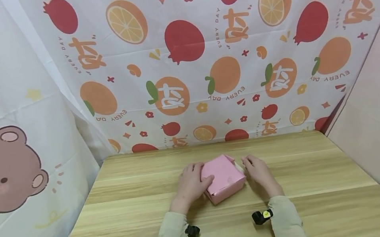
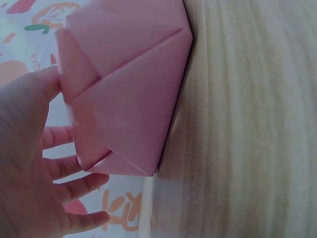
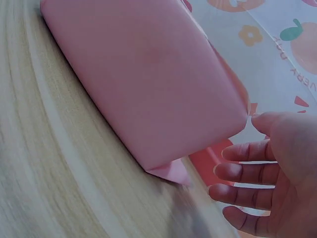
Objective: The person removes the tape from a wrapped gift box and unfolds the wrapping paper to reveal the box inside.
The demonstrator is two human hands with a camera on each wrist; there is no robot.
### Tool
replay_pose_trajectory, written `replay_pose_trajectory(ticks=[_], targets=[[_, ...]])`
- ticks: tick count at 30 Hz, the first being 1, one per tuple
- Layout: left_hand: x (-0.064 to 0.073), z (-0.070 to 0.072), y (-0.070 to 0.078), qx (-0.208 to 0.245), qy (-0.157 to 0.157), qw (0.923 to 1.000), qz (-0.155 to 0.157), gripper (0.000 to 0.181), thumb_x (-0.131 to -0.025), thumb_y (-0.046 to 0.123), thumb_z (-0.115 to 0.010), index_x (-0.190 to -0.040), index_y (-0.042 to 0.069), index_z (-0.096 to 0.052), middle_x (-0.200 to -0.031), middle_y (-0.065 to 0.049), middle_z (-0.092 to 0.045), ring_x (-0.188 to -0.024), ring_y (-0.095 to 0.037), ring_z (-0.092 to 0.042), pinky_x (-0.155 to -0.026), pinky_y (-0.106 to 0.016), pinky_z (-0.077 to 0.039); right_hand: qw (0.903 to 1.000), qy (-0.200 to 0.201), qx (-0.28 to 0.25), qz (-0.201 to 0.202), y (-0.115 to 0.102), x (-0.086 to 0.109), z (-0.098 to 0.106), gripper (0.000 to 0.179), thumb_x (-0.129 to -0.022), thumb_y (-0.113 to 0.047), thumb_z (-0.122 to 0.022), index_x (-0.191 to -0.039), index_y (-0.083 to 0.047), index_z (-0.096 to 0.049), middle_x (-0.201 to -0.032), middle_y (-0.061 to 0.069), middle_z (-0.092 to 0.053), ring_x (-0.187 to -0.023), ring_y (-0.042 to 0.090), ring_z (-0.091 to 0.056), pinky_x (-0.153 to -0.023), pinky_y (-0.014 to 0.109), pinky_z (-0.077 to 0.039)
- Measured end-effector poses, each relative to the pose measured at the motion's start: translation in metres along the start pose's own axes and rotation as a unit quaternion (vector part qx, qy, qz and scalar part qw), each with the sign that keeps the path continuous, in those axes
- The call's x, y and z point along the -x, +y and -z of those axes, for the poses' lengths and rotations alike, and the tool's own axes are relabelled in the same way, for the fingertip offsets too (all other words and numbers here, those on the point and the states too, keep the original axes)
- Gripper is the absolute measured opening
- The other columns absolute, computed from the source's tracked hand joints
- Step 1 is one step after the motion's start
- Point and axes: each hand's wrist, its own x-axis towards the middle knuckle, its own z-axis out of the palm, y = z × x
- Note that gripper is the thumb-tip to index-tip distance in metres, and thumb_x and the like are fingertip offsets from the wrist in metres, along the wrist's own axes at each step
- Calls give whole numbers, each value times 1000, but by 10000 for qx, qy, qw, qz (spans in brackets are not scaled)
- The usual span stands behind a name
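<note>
The left hand [image 1: 190, 181] holds the pink package [image 1: 220, 174] by its left side, thumb on top, fingers spread beyond, which I read as steadying it on the table [image 1: 133, 206]. The right hand [image 1: 260, 171] sits by the other end, fingers loosely parted, placed, I judge, for access to the loose flap [image 3: 174, 174]; I can't tell whether its thumb touches. From here I count one package, two hands, two wrist cameras [image 1: 192, 232].

Pink pkg [image 2: 126, 109] cut off @ top, both wrist cams; yellow tag [image 1: 266, 214] too sm. to read.
</note>
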Motion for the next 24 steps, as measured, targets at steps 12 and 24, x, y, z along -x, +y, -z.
replay_pose_trajectory(ticks=[12, 24], targets=[[-1, 2, 3, -379, 353, 9979, 399, 50, -76, 62, -52, -99, 19, -56, -93, -1, -57, -90, -20, -53, -74, -41, -42, 9998, 164, 38, 87, 1, -1, -1, 29, -92, -36, -45, -80, -13, -56, -70, 3, -53, -64, 16, -48, -59, 26, -39], [1, 8, 4, -438, 499, 9970, 409, 38, -80, 53, -54, -63, 20, -46, -54, 6, -46, -52, -12, -44, -52, -30, -33, 9991, -159, -32, 400, -4, -1, -5, 33, -92, -36, -46, -77, -9, -57, -67, 1, -51, -62, 13, -47, -58, 26, -39]])
